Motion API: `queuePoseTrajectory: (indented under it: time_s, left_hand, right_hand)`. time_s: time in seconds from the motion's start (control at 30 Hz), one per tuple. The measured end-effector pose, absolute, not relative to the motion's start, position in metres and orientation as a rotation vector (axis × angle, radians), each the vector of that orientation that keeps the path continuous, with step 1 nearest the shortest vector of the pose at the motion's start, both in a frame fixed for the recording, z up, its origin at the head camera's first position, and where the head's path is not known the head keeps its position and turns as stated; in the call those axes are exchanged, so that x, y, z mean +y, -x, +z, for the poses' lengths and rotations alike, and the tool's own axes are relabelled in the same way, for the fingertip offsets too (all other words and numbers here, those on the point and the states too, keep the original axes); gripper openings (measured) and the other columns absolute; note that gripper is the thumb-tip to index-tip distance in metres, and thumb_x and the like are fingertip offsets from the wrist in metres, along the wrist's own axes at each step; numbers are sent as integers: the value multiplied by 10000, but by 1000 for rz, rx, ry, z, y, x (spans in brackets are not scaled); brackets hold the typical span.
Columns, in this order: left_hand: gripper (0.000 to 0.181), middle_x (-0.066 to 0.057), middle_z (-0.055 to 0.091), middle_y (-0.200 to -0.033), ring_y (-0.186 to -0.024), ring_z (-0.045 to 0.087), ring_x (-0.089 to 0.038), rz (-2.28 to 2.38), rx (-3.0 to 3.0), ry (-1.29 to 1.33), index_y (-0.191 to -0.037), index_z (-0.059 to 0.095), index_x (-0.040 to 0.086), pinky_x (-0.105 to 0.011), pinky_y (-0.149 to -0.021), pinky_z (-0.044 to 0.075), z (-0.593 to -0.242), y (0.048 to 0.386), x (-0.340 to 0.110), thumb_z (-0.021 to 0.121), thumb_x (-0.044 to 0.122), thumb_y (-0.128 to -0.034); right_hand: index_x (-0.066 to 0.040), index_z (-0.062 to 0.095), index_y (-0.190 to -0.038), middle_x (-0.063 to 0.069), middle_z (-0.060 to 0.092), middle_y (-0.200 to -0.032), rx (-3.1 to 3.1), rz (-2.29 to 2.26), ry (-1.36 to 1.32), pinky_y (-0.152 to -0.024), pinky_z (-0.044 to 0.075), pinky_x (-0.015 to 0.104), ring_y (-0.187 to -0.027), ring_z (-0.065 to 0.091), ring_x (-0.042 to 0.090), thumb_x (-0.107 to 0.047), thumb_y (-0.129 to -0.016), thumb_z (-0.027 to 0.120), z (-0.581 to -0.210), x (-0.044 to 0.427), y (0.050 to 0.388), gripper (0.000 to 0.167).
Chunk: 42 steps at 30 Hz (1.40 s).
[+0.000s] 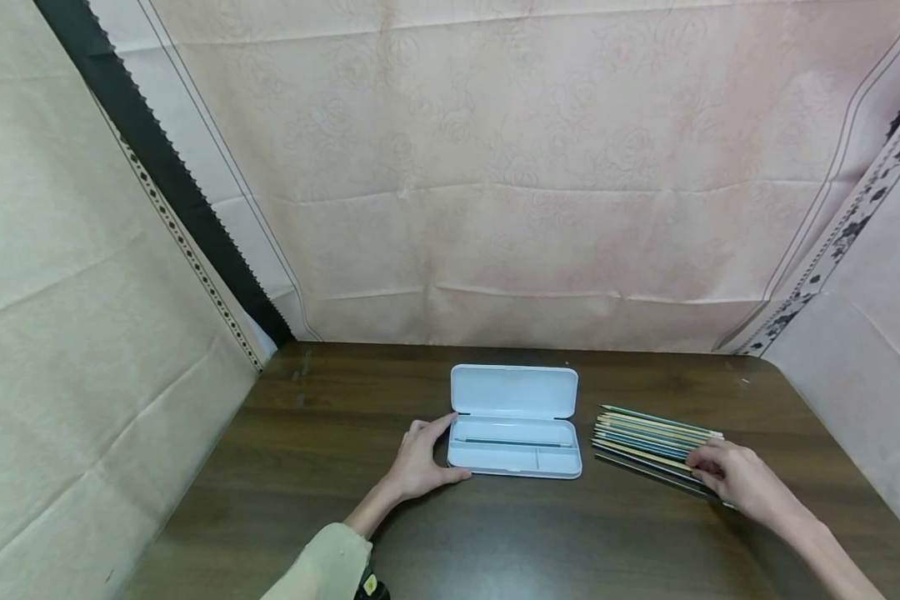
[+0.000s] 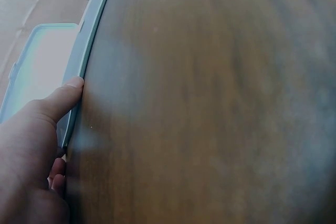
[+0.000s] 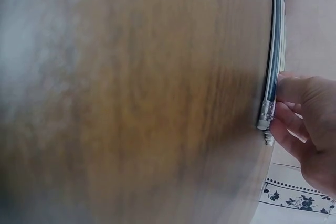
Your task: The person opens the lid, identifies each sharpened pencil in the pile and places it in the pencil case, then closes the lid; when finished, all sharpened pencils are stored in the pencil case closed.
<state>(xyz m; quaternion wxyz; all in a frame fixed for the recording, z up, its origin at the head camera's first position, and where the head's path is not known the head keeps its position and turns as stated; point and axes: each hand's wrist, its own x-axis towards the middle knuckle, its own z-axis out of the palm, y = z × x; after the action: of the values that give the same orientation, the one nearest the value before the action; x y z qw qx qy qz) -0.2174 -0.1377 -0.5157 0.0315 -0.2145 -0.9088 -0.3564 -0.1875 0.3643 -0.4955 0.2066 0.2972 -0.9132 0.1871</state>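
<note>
A light blue pencil case (image 1: pixel 513 458) lies on the table with its lid (image 1: pixel 513 392) raised, and one teal pencil (image 1: pixel 513 442) rests in its tray. My left hand (image 1: pixel 420 460) holds the case by its left end, thumb along the front edge and fingers at the back corner; the left wrist view shows the thumb (image 2: pixel 65 98) against the rim. Right of the case, several pencils (image 1: pixel 637 437) in green, yellow and dark shades lie side by side. Over their right ends, my right hand (image 1: pixel 735 479) pinches a pencil. In the right wrist view, eraser ends (image 3: pixel 266 114) show beside the fingertips.
The brown wooden table (image 1: pixel 322 433) extends around the case and pencils. Pale patterned cloth (image 1: pixel 495 192) hangs behind it, with more cloth at the left and right sides.
</note>
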Motion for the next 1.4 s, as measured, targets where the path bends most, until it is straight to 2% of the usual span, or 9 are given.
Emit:
queuePoseTrajectory:
  time_s: [0.27, 0.53, 0.77, 1.03, 1.23, 1.4]
  left_hand:
    - [888, -38, 514, -1453, -1119, 413, -234, -1099, -2803, 653, -1509, 453, 126, -456, -890, 377, -516, 216, -137, 851, 434, -777]
    - [896, -40, 510, -1459, -1122, 411, -231, -1094, -2810, 652, -1511, 449, 126, -453, -892, 377, -515, 216, -138, 850, 446, -777]
    - [891, -45, 511, -1456, -1121, 411, -235, -1099, -2809, 657, -1510, 449, 120, -454, -887, 375, -514, 216, -138, 847, 443, -781]
    - [894, -53, 505, -1464, -1119, 413, -236, -1089, -2809, 660, -1510, 448, 116, -450, -887, 372, -513, 216, -137, 847, 443, -780]
    - [889, -56, 509, -1460, -1114, 416, -239, -1081, -2806, 660, -1505, 454, 108, -451, -884, 373, -513, 216, -137, 851, 430, -778]
    - [892, -54, 511, -1460, -1109, 419, -236, -1079, -2804, 662, -1505, 454, 108, -449, -884, 374, -514, 217, -138, 849, 440, -778]
  right_hand:
    - [-137, 687, -802, -110, 600, -751, -2527, 524, -833, -533, 448, 254, -669, 514, -33, 138, -604, 839, -496, 364, 188, 371]
    - [-123, 700, -809, -76, 594, -784, -2475, 528, -870, -579, 394, 139, -679, 517, -16, 149, -608, 838, -492, 360, 189, 365]
    - [-132, 710, -810, -104, 594, -778, -2482, 557, -862, -547, 411, 198, -677, 495, -24, 144, -611, 841, -484, 348, 189, 365]
    - [-124, 713, -816, -117, 583, -783, -2429, 619, -924, -553, 377, 135, -661, 486, -36, 143, -643, 833, -476, 329, 191, 340]
    - [-108, 724, -850, -86, 605, -808, -2406, 647, -969, -569, 397, 134, -674, 525, -13, 145, -667, 823, -474, 314, 196, 327]
    - [-125, 727, -841, -110, 593, -797, -2413, 622, -970, -559, 399, 153, -667, 495, -25, 121, -671, 831, -475, 302, 200, 316]
